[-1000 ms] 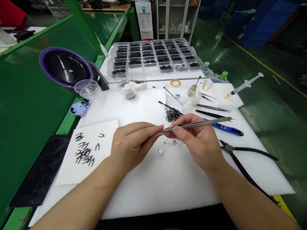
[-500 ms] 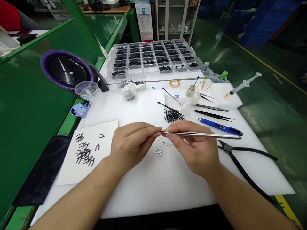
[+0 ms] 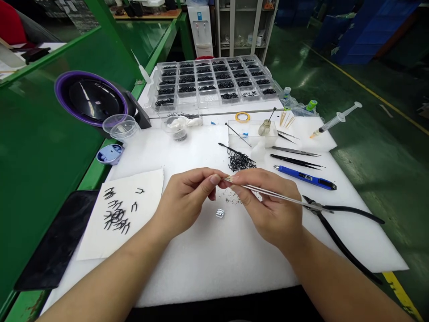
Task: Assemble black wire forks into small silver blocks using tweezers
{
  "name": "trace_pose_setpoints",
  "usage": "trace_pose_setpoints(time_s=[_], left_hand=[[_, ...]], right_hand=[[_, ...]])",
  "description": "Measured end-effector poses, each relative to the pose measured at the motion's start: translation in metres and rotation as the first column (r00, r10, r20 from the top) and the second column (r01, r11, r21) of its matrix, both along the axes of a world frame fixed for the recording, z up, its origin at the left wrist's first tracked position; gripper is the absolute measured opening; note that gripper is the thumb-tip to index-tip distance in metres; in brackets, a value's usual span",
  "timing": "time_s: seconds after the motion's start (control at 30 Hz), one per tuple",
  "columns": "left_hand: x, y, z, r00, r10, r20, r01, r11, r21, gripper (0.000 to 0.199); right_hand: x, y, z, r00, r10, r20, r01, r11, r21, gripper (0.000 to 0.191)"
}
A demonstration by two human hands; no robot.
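My right hand point(image 3: 271, 205) is shut on a pair of long steel tweezers point(image 3: 284, 197), whose tips reach my left fingertips. My left hand point(image 3: 186, 201) is pinched closed at those tips; anything held there is too small to tell. Below the hands, a small clear square part point(image 3: 220, 213) lies on the white foam sheet point(image 3: 214, 273), among scattered black specks point(image 3: 232, 200). A tangled pile of black wire pieces point(image 3: 239, 162) sits just beyond my fingers. To the left, several black pieces lie on a white paper sheet point(image 3: 147, 188).
A clear compartment tray of black pieces point(image 3: 214, 82) stands at the back. Black-handled pliers point(image 3: 338, 237) lie under the tweezers' tail, near a blue utility knife point(image 3: 304, 177). Two more tweezers point(image 3: 295, 160), a syringe point(image 3: 335, 118) and a purple-rimmed bowl point(image 3: 90, 100) are nearby.
The tweezers' tail has swung from pointing up-right to down-right, now over the pliers. My hands have moved slightly closer together, and the view has shifted slightly.
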State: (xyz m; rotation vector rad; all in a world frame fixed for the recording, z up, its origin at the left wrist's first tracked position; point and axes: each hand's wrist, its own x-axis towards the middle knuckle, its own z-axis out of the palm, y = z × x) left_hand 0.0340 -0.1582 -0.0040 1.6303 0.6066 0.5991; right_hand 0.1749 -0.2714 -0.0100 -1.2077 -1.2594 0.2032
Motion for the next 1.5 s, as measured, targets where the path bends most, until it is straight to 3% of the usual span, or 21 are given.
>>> trace_pose_setpoints(time_s=[0.2, 0.33, 0.4, 0.47, 0.53, 0.63, 0.93, 1.17, 1.33, 1.5], left_hand=[[0.001, 0.000, 0.005, 0.995, 0.010, -0.096, -0.007, 0.999, 0.034, 0.017], [-0.005, 0.009, 0.008, 0.943, 0.157, -0.292, -0.075, 0.959, 0.274, 0.024], [-0.012, 0.016, 0.008, 0.912, 0.156, -0.379, 0.042, 0.884, 0.465, 0.020], [-0.018, 0.020, 0.008, 0.883, 0.082, -0.462, 0.242, 0.764, 0.598, 0.013], [-0.022, 0.019, 0.006, 0.841, 0.018, -0.541, 0.402, 0.647, 0.648, 0.010], [-0.023, 0.013, 0.005, 0.797, -0.010, -0.604, 0.499, 0.574, 0.649, 0.014], [-0.024, 0.009, 0.006, 0.799, -0.100, -0.593, 0.551, 0.517, 0.655, 0.023], [-0.018, 0.007, 0.006, 0.742, -0.086, -0.664, 0.613, 0.489, 0.621, 0.018], [-0.015, 0.007, 0.007, 0.707, -0.072, -0.703, 0.635, 0.502, 0.587, 0.017], [-0.016, 0.007, 0.003, 0.748, -0.083, -0.658, 0.602, 0.502, 0.621, 0.018]], right_hand=[[-0.001, 0.000, 0.001, 0.985, 0.046, -0.166, -0.064, 0.993, -0.101, 0.015], [0.002, 0.000, 0.001, 0.994, -0.035, -0.104, 0.017, 0.985, -0.170, 0.013], [0.004, -0.001, 0.002, 0.996, -0.055, -0.065, 0.035, 0.959, -0.280, 0.009], [0.006, -0.004, 0.005, 0.999, -0.027, -0.040, 0.007, 0.905, -0.424, 0.006], [0.005, -0.009, 0.010, 1.000, 0.019, -0.012, -0.022, 0.839, -0.544, 0.005], [-0.001, -0.018, 0.016, 0.995, 0.068, 0.073, -0.008, 0.784, -0.620, 0.006], [-0.008, -0.026, 0.006, 0.938, 0.140, 0.317, 0.107, 0.753, -0.650, 0.011], [-0.008, -0.030, 0.004, 0.941, 0.128, 0.312, 0.111, 0.755, -0.646, 0.013], [-0.007, -0.032, 0.004, 0.954, 0.139, 0.267, 0.080, 0.738, -0.671, 0.017], [-0.006, -0.032, 0.005, 0.950, 0.171, 0.262, 0.047, 0.750, -0.660, 0.014]])
